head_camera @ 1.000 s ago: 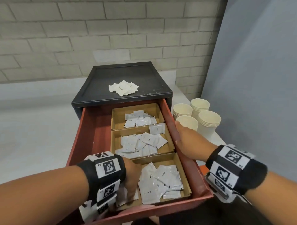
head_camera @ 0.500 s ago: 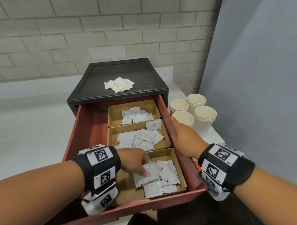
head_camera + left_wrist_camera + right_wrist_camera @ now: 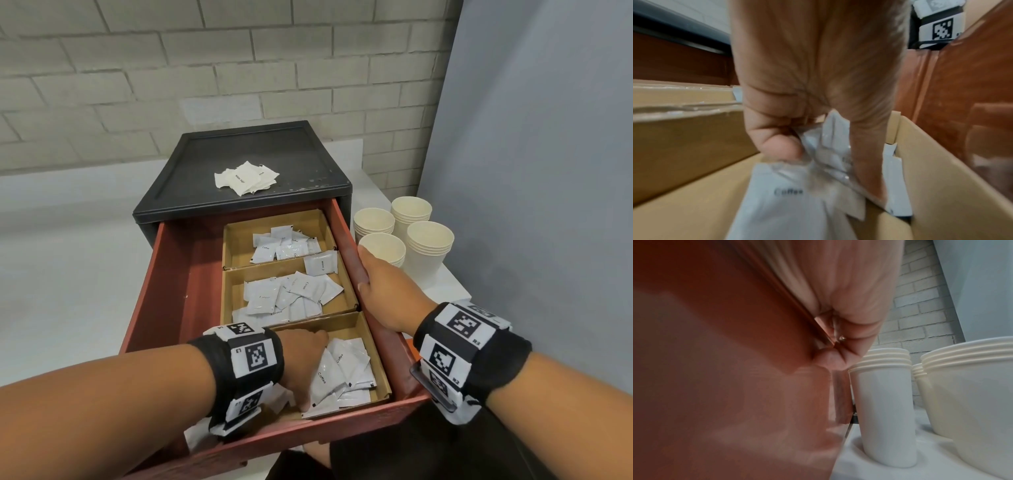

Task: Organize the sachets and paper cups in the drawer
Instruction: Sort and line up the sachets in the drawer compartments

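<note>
From the head view we've got our left hand [image 3: 301, 363] down in the nearest cardboard tray [image 3: 378, 346] of the red drawer [image 3: 171, 274], right on the coffee sachets [image 3: 342, 373], while our right hand [image 3: 383, 291] is curled over the drawer's right wall, paper cups [image 3: 421, 240] just beyond it. Left wrist view: thumb and fingers [image 3: 781, 146] pinching a crumpled sachet [image 3: 826, 146], more sachets underneath. Right wrist view: fingers [image 3: 830, 361] hooked on the drawer wall [image 3: 735, 337], cups [image 3: 884, 402] just beside.
</note>
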